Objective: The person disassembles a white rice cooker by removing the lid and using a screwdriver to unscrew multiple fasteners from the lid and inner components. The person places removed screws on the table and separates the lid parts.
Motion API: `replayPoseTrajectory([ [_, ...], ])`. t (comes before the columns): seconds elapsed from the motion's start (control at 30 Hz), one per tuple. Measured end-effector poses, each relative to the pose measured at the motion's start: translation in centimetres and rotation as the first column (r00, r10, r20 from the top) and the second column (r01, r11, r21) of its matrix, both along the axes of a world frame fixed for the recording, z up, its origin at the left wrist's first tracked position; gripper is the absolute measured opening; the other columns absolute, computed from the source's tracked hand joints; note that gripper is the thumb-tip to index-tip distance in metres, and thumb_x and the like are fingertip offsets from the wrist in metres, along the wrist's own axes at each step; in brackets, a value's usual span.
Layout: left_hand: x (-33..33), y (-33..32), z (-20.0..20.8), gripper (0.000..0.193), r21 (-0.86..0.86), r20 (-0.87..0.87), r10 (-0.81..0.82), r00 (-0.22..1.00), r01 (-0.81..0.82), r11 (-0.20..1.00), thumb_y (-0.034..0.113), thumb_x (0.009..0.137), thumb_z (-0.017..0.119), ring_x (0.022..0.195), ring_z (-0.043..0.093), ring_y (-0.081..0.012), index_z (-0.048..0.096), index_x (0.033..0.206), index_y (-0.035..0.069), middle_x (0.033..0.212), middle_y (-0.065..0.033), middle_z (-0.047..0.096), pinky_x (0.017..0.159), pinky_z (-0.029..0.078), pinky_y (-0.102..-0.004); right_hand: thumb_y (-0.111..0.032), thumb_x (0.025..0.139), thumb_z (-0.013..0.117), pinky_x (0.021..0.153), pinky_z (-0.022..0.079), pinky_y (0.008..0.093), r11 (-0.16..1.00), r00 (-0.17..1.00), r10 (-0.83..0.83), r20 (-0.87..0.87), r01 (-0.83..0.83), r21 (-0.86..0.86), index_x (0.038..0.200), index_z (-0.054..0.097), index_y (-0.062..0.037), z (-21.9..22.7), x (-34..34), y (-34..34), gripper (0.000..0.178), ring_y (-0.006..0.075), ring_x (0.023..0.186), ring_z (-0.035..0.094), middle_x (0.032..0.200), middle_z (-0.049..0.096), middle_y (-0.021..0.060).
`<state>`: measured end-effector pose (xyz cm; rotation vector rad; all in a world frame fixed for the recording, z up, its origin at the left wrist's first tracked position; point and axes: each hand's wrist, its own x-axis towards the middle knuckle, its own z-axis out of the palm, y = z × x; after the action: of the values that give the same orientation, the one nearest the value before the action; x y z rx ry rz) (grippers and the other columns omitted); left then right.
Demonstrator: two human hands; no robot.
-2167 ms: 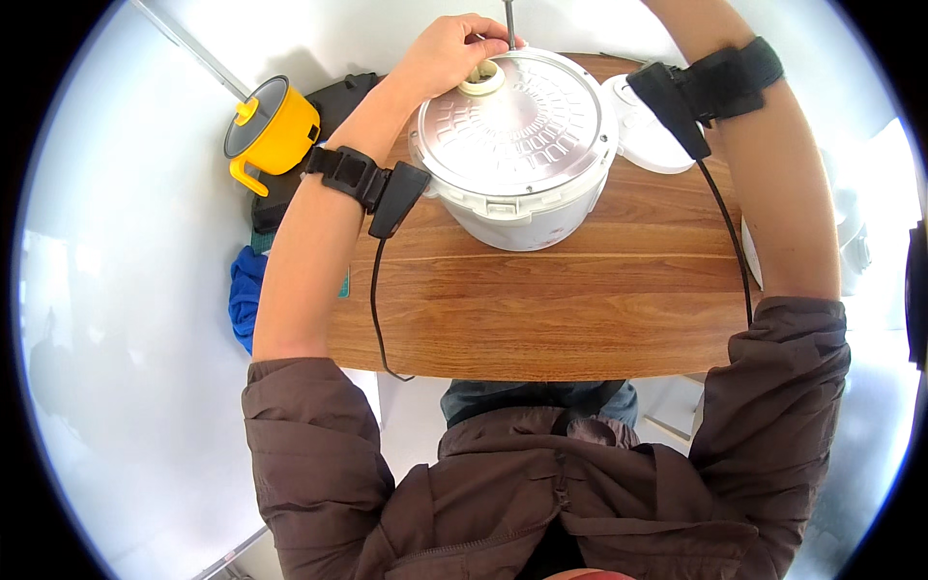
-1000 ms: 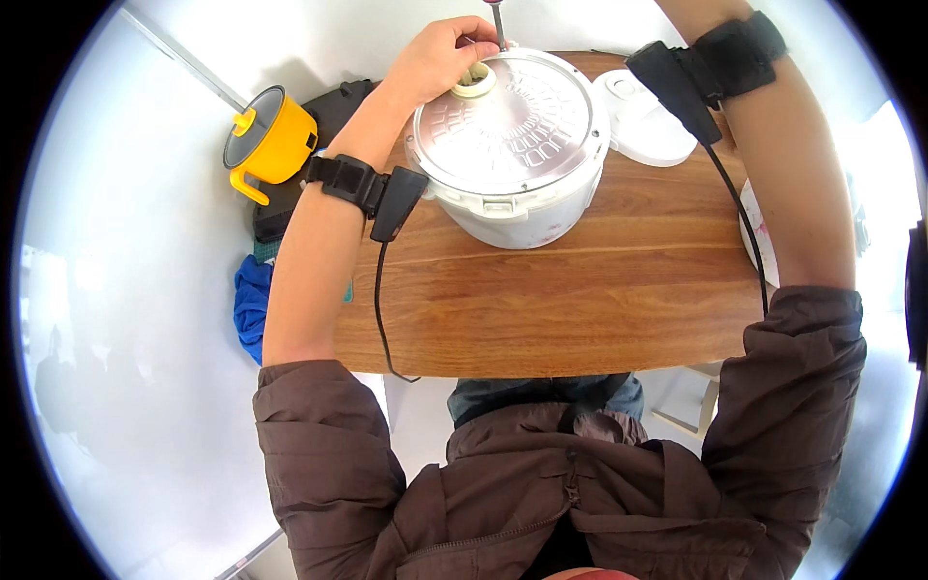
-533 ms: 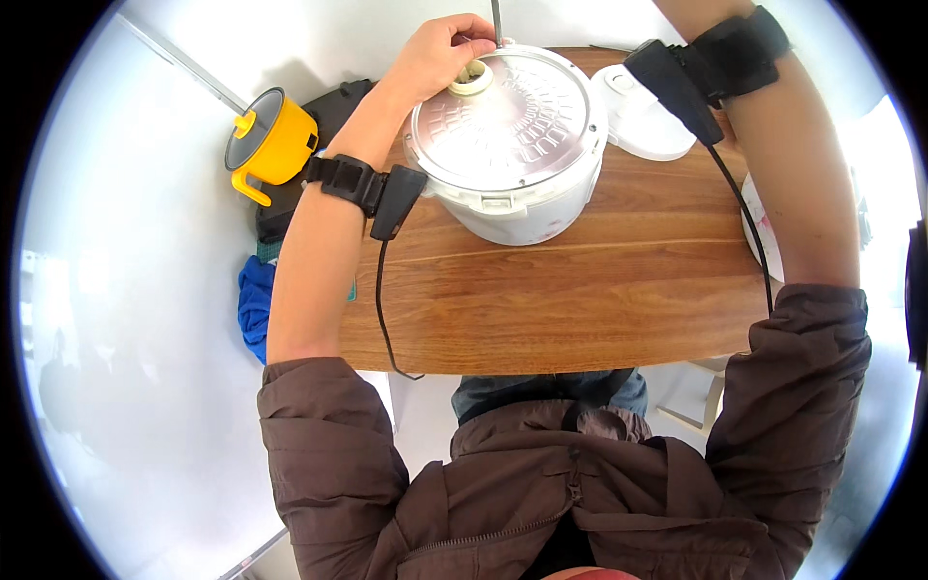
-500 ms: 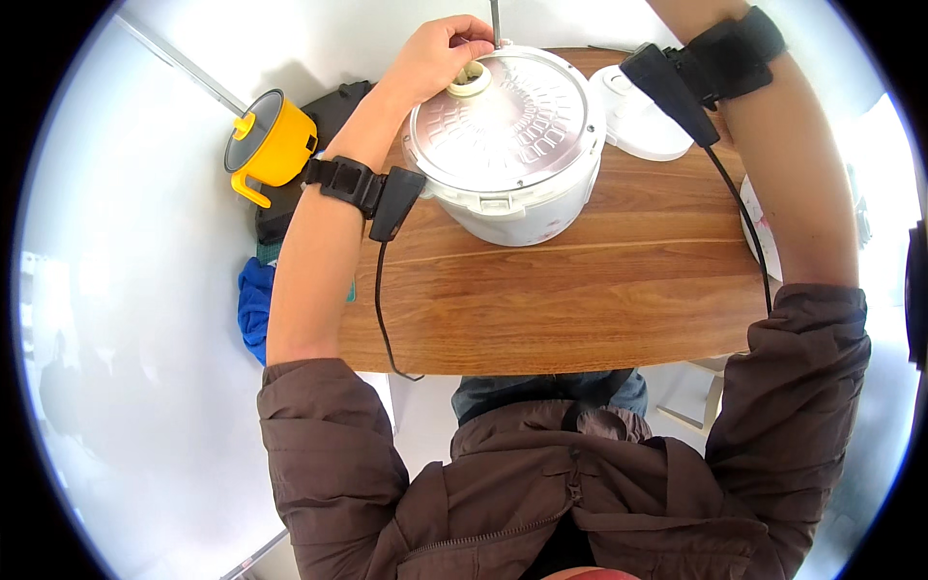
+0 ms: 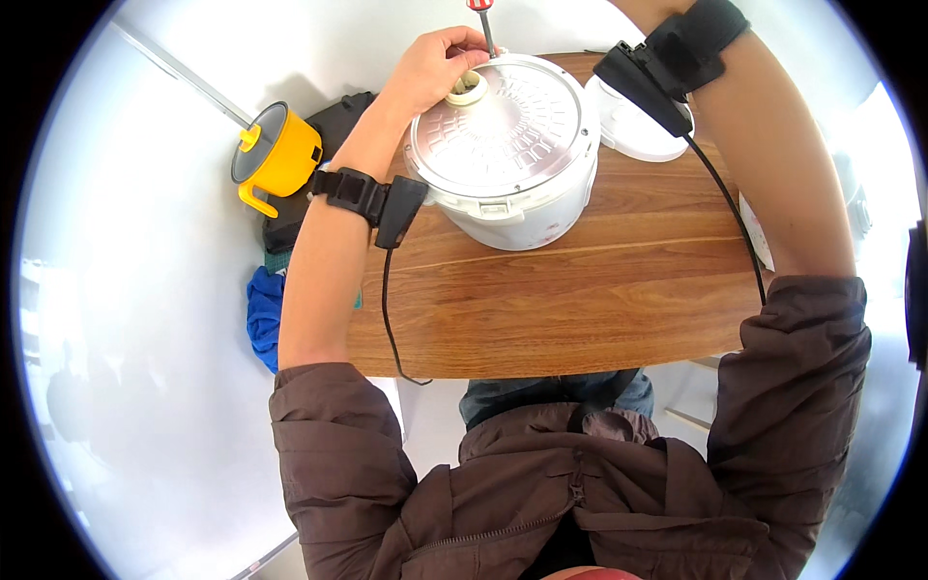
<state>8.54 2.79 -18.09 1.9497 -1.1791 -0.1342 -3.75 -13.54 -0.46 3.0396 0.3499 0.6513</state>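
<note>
A white rice cooker (image 5: 541,220) stands at the table's far side. A round, silvery metal plate (image 5: 541,126) with stamped slots covers its top, and small screws show along the rim. A cream collar (image 5: 468,89) rises from the plate's left side. My left hand (image 5: 437,68) is closed just behind that collar, thumb and fingers pinched by the lower shaft of a screwdriver (image 5: 487,31). The screwdriver stands nearly upright at the plate's far edge, its red-and-white handle cut off by the picture's top. My right forearm runs out through the upper edge, so my right hand is hidden.
A white round cover (image 5: 643,126) lies right of the cooker. Left of the table are a yellow pot (image 5: 290,155) with a grey lid, a black case (image 5: 338,126) and a blue cloth (image 5: 264,314). Black cables (image 5: 389,319) hang from both wristbands. A white wall stands behind.
More of the screwdriver now shows, including part of its handle, and its shaft leans slightly left. My right forearm has shifted left and up. My left hand stays at the same spot on the cooker.
</note>
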Motion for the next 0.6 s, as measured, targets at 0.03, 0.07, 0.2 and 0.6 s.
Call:
replayPoseTrajectory([
  [0.03, 0.0, 0.0, 0.0, 0.018, 0.009, -0.005, 0.007, 1.0, -0.007, 1.0, 0.016, 0.099, 0.068, 0.093, 0.065, -0.0132, 0.077, 0.111, 0.006, 0.1, -0.003, 0.074, 0.089, 0.051, -0.0289, -0.032, 0.095, 0.055, 0.089, 0.054, 0.0487, 0.998, 0.997, 0.069, -0.021, -0.069, 0.014, 0.122, 0.063, 0.0047, 0.0, 0.3, -0.2, 0.046, 0.042, 0.1, 0.07, 0.101, 0.074, 0.0262],
  [0.07, 0.1, 0.0, 0.0, 0.018, 0.022, -0.015, 0.016, 1.0, -0.016, 1.0, 0.016, 0.099, 0.068, 0.093, 0.065, -0.0134, 0.077, 0.111, 0.007, 0.1, -0.003, 0.074, 0.089, 0.051, -0.0287, -0.034, 0.095, 0.056, 0.089, 0.054, 0.0487, 0.99, 0.989, 0.14, -0.043, -0.139, 0.025, 0.121, 0.063, 0.0042, 0.1, 0.7, -0.3, 0.047, 0.0415, 0.101, 0.07, 0.1, 0.074, 0.0249],
  [0.2, 0.1, 0.0, 0.0, 0.018, 0.025, 0.025, -0.003, 1.0, 0.002, 1.0, 0.016, 0.099, 0.068, 0.094, 0.065, -0.0131, 0.077, 0.112, 0.007, 0.1, -0.003, 0.075, 0.09, 0.051, -0.0287, -0.032, 0.096, 0.055, 0.087, 0.055, 0.0484, 0.967, 0.992, 0.034, -0.125, -0.001, 0.255, 0.124, 0.062, 0.0029, -0.7, 0.8, -0.7, 0.046, 0.0411, 0.098, 0.07, 0.098, 0.075, 0.0224],
  [0.6, -0.1, -0.1, 0.6, 0.016, 0.053, 0.0, 0.002, 1.0, -0.002, 0.999, 0.012, 0.097, 0.07, 0.092, 0.065, -0.0131, 0.076, 0.11, 0.006, 0.099, -0.0033, 0.074, 0.086, 0.052, -0.029, -0.053, 0.089, 0.066, 0.084, 0.054, 0.0521, 0.995, 0.995, 0.027, -0.1, -0.017, 0.099, 0.105, 0.072, 0.0001, -3.5, 1.8, -0.6, 0.055, 0.041, 0.09, 0.07, 0.092, 0.072, 0.0246],
])
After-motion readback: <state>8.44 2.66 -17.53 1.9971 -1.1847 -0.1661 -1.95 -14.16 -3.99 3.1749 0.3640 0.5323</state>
